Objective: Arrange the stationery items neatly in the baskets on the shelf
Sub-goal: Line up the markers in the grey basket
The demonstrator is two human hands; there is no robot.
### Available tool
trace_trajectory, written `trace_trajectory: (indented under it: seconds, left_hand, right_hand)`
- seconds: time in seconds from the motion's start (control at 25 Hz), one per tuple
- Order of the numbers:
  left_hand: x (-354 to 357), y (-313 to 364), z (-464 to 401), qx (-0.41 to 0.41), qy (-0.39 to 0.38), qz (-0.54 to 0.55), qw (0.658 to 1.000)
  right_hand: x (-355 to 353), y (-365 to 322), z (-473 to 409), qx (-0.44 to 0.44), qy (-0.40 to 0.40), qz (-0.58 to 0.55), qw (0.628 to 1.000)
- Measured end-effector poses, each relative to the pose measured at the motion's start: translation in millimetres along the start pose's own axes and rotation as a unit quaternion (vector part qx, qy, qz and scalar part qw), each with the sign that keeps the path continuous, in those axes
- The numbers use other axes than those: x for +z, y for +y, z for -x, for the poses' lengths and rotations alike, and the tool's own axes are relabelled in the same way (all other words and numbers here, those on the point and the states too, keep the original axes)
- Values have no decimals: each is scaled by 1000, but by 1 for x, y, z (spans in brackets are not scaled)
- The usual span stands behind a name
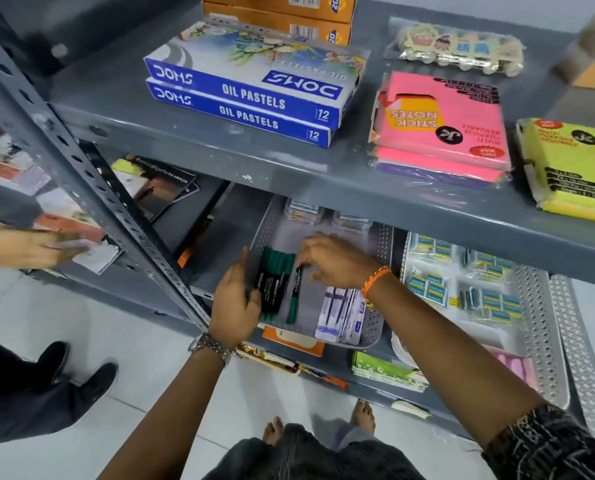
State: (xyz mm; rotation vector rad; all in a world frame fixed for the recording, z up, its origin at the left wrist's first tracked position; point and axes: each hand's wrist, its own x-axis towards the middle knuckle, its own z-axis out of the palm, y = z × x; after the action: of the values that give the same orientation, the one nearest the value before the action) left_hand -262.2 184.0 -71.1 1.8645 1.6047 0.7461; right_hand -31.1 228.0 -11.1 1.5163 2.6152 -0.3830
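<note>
bright, even indoor light falls from above; the upper shelf casts a dim shadow over the grey basket beneath it. soft glare sits on the plastic-wrapped sticky notes. wide-angle distortion bends the shelf post and edges. another person's hand at far left is motion-blurred; the corners look soft.
</note>
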Motion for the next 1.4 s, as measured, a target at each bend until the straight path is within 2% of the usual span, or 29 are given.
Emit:
trace_trajectory:
  seconds: [0.12,0.28,0.36,0.4,0.44,0.48,0.52,0.56,0.6,0.64,0.68,0.8,0.92,1.0,1.08,1.2,1.28,1.4]
  left_hand:
    - [-2,0,2,9,5,12,1000]
    - [-2,3,1,6,1,18,1000]
    - [-2,2,1,6,-2,18,1000]
    - [-3,2,1,3,-4,19,1000]
    - [-4,3,1,-1,-8,20,1000]
    - [-4,3,1,-6,-12,18,1000]
    - [-4,3,2,-12,-15,16,1000]
    - [-5,4,3,-15,-18,14,1000]
    - [-6,5,2,-16,-21,16,1000]
    - [-6,5,2,-16,-25,19,999]
    - [-7,5,2,-16,-30,18,999]
    - [-12,10,2,3,-28,-34,999]
    - [-16,23,-2,95,-20,-82,992]
    - [-13,34,-6,140,-99,-118,978]
    - [-7,44,-10,129,-228,-186,947]
    - [2,50,-17,86,-364,-318,871]
    - [4,51,-19,77,-402,-353,841]
    - [7,42,-20,79,-426,-384,815]
  right_hand:
    - [16,-27,-5,-82,-29,14,996]
    - [32,-29,-7,-107,-22,53,993]
    - [31,-27,-3,-82,13,-4,997]
    - [28,-27,0,-52,48,-87,994]
    - [23,-28,4,-7,99,-196,975]
    - [19,-29,7,54,165,-307,936]
    - [16,-30,8,123,217,-403,881]
    - [17,-30,7,194,230,-480,824]
    - [21,-28,4,254,210,-535,778]
    - [28,-26,0,298,171,-567,748]
    - [36,-26,-4,326,133,-577,737]
    - [53,-30,-18,349,66,-544,760]
    - [57,-33,-28,339,63,-473,811]
    - [54,-26,-31,314,57,-376,870]
    - [47,-15,-33,276,50,-308,909]
    - [39,-3,-34,229,34,-331,915]
    - [36,2,-34,209,3,-359,910]
    - [27,12,-40,184,-15,-347,919]
